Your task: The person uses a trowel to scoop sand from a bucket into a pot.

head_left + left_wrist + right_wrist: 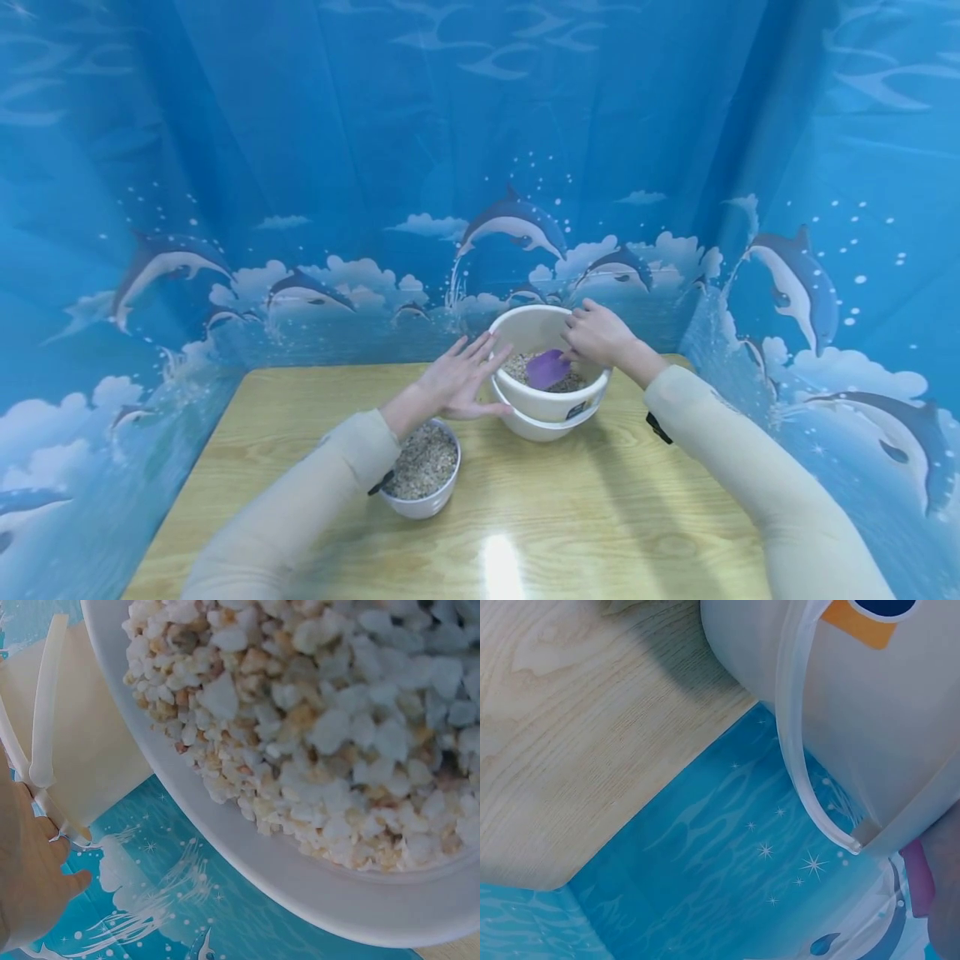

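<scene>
A white bucket (543, 407) with a hanging handle (790, 720) stands toward the back of the table, holding some gravel (517, 365). My right hand (603, 335) is at its right rim, fingers curled round the grip of a purple scoop (548, 370). The scoop's blade lies inside the bucket on the gravel. With fingers spread, my left hand (461, 382) touches the bucket's left side. Below my left wrist sits a white bowl (422, 507) full of pale mixed gravel (300, 735). In the right wrist view, only a sliver of the scoop (919, 877) shows.
The wooden table (570, 508) carries the bucket and the bowl. A blue dolphin-print curtain (480, 167) surrounds its back and sides, close behind the bucket.
</scene>
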### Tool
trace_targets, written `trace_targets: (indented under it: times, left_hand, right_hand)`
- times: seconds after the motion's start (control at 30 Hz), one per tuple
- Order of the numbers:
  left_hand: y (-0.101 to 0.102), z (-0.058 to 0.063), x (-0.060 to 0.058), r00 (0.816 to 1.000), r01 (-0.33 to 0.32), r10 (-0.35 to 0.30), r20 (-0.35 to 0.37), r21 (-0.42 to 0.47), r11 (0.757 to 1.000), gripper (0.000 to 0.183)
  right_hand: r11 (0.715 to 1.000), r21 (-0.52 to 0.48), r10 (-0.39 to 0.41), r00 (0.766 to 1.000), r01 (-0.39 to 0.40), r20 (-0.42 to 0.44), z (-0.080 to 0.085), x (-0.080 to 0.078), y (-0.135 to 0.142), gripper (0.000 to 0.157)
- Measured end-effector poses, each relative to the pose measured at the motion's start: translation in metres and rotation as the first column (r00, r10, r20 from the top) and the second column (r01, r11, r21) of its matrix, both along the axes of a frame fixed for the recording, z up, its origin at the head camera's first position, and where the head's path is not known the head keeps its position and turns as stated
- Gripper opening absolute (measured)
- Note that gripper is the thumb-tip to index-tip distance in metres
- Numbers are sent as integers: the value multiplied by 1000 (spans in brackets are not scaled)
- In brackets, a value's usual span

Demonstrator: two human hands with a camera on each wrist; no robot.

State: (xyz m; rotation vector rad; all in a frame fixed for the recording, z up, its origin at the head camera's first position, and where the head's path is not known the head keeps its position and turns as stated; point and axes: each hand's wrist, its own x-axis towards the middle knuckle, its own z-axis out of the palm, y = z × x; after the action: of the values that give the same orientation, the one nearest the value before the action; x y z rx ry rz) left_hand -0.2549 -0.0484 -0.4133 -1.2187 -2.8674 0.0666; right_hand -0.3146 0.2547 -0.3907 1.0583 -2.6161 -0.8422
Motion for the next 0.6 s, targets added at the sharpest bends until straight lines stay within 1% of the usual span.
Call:
trace_targets:
  times: [0.23, 0.6]
  left_hand:
    - [0, 0, 0, 1000, -3, 3, 14, 5, 1000, 106]
    - [-1, 2, 2, 1000, 2, -2, 16, 10, 1000, 106]
  right_hand:
    - [1000, -1, -12, 1000, 12, 23, -4, -4, -3, 50]
    - [998, 43, -39, 998, 37, 56, -9, -7, -10, 51]
